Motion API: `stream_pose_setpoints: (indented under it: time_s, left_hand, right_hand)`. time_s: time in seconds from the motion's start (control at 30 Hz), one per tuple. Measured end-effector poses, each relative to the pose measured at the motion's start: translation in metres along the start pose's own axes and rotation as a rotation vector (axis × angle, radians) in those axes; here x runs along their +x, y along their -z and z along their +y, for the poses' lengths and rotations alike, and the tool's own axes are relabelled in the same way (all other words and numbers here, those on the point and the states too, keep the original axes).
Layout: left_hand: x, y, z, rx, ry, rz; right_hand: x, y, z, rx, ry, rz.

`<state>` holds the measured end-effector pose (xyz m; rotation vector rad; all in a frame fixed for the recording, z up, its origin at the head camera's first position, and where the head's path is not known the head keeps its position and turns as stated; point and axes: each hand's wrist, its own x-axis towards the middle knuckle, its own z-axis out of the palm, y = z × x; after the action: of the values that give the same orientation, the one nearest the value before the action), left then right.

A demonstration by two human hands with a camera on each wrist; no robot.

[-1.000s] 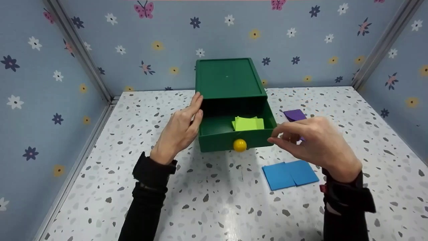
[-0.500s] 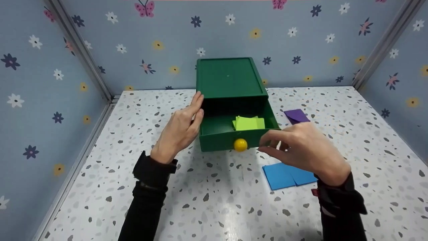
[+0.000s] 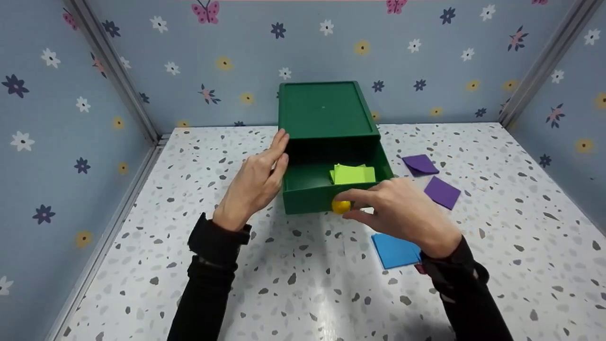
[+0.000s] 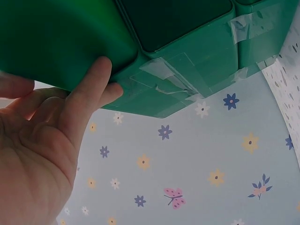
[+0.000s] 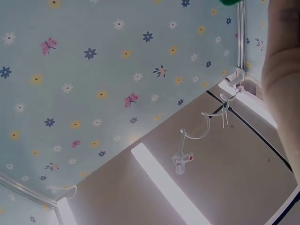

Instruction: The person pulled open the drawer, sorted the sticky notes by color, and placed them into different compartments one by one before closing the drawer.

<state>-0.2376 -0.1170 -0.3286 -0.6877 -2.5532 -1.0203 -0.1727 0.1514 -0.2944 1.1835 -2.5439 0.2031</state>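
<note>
A green drawer box (image 3: 326,111) stands at the back of the table, its drawer (image 3: 307,201) pulled out toward me. Lime-green paper pieces (image 3: 354,174) lie inside, on the right. My left hand (image 3: 253,184) rests with fairly straight fingers against the box's left side; the left wrist view shows its fingertips (image 4: 101,70) on the green plastic. At the drawer front, the thumb and index finger of my right hand (image 3: 402,208) are bent round the round yellow knob (image 3: 340,207). In the right wrist view only part of that hand (image 5: 286,84) appears, without the knob.
Right of the drawer lie two purple paper pieces (image 3: 442,192). Blue paper pieces (image 3: 395,251) lie nearer me, partly hidden by my right wrist. Flowered walls (image 3: 322,47) stand behind and at both sides of the speckled table (image 3: 284,284). Clear tape (image 4: 161,70) is stuck to the box.
My right hand has moved left along the drawer front from its right corner to the yellow knob, uncovering the purple pieces. My left hand and the box have stayed in place.
</note>
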Motion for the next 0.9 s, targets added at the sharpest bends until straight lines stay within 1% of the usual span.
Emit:
stream_pose_setpoints:
  time_s: [0.23,0.4,0.63,0.9]
  left_hand:
    - [0.0,0.001,0.0,-0.001,-0.002,-0.016]
    - [-0.001,0.001,0.0,0.005,-0.004,-0.019]
    - [-0.001,0.001,0.0,0.001,0.001,-0.008]
    - [-0.001,0.002,0.0,-0.01,-0.015,-0.009]
  right_hand:
    - [0.007,-0.011,0.005,-0.002,0.019,-0.001]
    - [0.007,-0.013,0.006,0.004,0.032,0.014]
    - [0.009,-0.014,0.006,-0.02,0.027,0.019]
    - [0.011,-0.018,0.009,-0.022,0.023,0.036]
